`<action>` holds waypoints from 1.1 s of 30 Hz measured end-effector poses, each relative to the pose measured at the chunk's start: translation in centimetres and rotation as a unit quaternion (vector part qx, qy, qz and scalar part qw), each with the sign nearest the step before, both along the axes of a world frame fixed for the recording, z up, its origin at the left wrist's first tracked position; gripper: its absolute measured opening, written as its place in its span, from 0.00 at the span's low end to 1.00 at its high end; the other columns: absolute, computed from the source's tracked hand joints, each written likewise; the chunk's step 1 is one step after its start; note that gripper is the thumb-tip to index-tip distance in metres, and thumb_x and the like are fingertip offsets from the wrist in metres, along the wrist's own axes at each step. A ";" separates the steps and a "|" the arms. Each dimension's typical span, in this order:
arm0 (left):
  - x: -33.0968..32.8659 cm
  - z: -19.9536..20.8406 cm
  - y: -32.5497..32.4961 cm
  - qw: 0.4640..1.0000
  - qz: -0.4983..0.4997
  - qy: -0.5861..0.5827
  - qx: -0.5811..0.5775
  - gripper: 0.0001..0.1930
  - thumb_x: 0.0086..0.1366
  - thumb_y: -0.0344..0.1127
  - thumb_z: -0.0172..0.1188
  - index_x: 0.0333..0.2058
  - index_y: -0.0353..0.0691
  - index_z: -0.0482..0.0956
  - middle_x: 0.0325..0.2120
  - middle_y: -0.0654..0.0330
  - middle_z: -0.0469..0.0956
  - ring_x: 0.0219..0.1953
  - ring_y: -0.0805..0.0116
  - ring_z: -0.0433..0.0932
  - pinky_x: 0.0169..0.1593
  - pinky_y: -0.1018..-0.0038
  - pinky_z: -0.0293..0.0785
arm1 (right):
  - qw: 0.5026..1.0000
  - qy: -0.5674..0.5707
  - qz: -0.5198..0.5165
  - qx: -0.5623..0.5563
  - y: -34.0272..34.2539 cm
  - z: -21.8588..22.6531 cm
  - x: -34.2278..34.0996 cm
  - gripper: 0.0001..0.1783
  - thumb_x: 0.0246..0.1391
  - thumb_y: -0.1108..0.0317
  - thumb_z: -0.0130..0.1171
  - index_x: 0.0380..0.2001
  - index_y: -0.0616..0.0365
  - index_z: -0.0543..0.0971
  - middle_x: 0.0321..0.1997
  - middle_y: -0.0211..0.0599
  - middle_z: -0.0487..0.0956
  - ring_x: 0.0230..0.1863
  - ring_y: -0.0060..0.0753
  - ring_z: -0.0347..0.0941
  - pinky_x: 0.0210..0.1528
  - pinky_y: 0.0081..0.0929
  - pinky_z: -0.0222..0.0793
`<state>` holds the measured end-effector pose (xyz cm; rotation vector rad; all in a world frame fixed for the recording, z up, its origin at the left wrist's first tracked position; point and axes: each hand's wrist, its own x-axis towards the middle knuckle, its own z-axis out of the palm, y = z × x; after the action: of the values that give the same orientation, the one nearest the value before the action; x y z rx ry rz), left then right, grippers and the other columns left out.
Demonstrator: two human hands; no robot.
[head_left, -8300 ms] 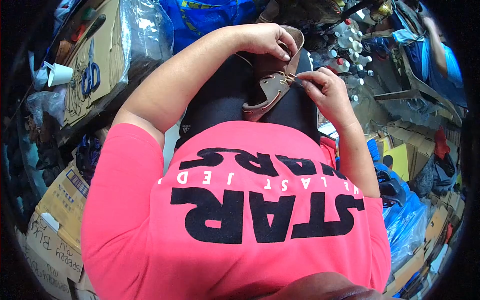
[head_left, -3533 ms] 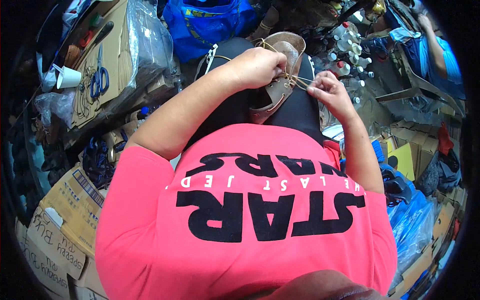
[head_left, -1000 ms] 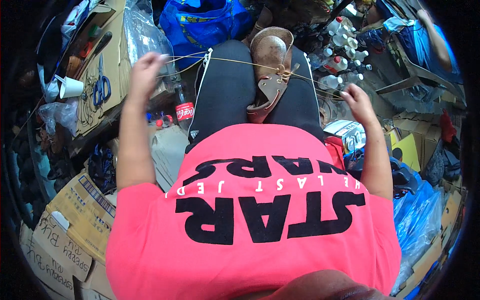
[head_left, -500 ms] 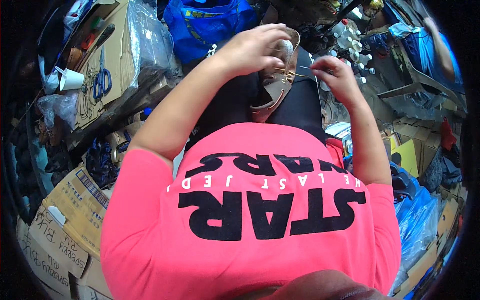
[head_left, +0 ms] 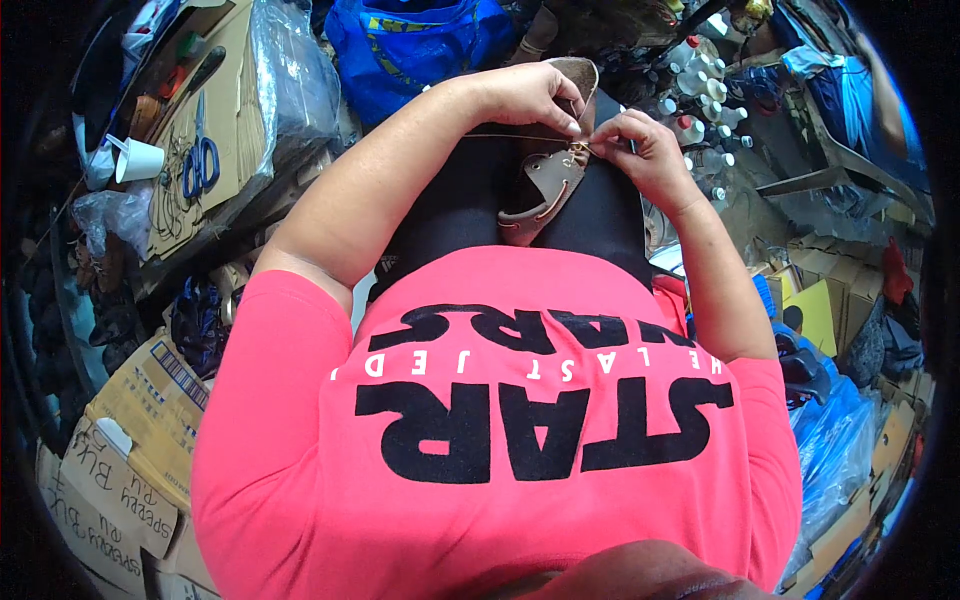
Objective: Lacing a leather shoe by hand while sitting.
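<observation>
A brown leather shoe [head_left: 552, 186] lies across my lap between my dark-clad thighs, its pale lace running along the side. A thin light thread [head_left: 500, 136] stretches leftward from the stitched spot near the lace holes. At the shoe's far part, my left hand [head_left: 543, 98] is closed, thumb and fingers curled above the thread. What its fingertips grip is too small to make out. My right hand [head_left: 640, 150] comes from the right and pinches the yellowish thread close against the shoe. No needle can be made out now.
Blue-handled scissors [head_left: 202, 165] lie on cardboard [head_left: 235, 110] at the left, with a white cup [head_left: 138, 160] beside them. A blue bag [head_left: 415, 45] stands ahead. Several small bottles [head_left: 705, 85] cluster at the front right. Part of another person in blue [head_left: 840, 95] shows at the far right.
My right hand has moved left to the shoe; the needle seen at its fingertips no longer shows. My left fingers have curled closer together, and a thread now stretches out leftward.
</observation>
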<state>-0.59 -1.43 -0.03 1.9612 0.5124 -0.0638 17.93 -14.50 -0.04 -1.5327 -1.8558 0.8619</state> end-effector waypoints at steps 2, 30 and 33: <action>-0.3 -0.3 0.2 0.999 -0.006 -0.002 -0.048 0.17 0.57 0.37 0.65 0.42 0.34 0.78 0.32 0.63 0.79 0.36 0.77 0.74 0.44 0.77 0.70 | 0.999 0.002 -0.024 0.032 -0.6 -0.2 -0.2 0.07 0.45 0.77 0.63 0.30 0.56 0.80 0.28 0.30 0.73 0.32 0.25 0.71 0.36 0.21 0.67; 0.4 -0.1 0.6 0.993 -0.119 0.017 -0.021 0.18 0.54 0.25 0.61 0.46 0.39 0.78 0.36 0.61 0.80 0.39 0.77 0.75 0.46 0.76 0.71 | 0.938 -0.314 0.148 0.006 1.3 4.9 -2.4 0.15 0.40 0.79 0.54 0.31 0.52 0.83 0.34 0.44 0.77 0.40 0.48 0.75 0.42 0.37 0.72; 0.7 0.3 0.3 0.996 -0.076 0.008 0.049 0.18 0.50 0.26 0.65 0.42 0.38 0.77 0.35 0.59 0.80 0.38 0.74 0.76 0.44 0.75 0.72 | 0.952 -0.298 0.072 -0.009 1.3 3.3 -3.3 0.03 0.45 0.73 0.60 0.26 0.57 0.80 0.31 0.43 0.76 0.38 0.47 0.74 0.40 0.37 0.70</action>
<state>0.11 -1.09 0.29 2.0951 0.3834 -0.1529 14.62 -13.17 3.29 -1.8239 -2.4089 0.5001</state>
